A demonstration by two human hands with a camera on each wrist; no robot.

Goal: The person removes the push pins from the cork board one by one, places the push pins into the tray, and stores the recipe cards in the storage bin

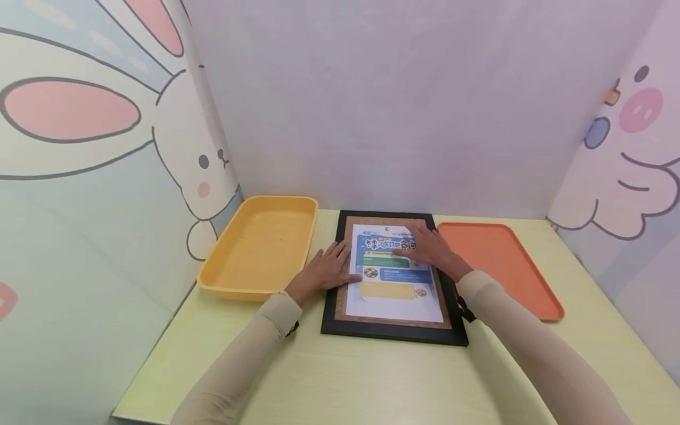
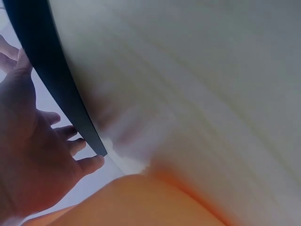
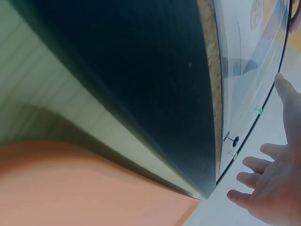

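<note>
A cork board in a black frame lies flat on the table, with a printed poster over its middle. My left hand rests across the frame's left side, its fingers spread and the thumb reaching onto the poster. Over the poster's upper right is my right hand, fingers extended and holding nothing. The right wrist view shows a black push pin and a green push pin standing at the board's far end, near that hand.
To the left of the board stands a deep yellow tray. A flat orange tray lies to its right, close to the right forearm. Behind the pale wooden table rises a plain wall, with cartoon-printed panels on both sides.
</note>
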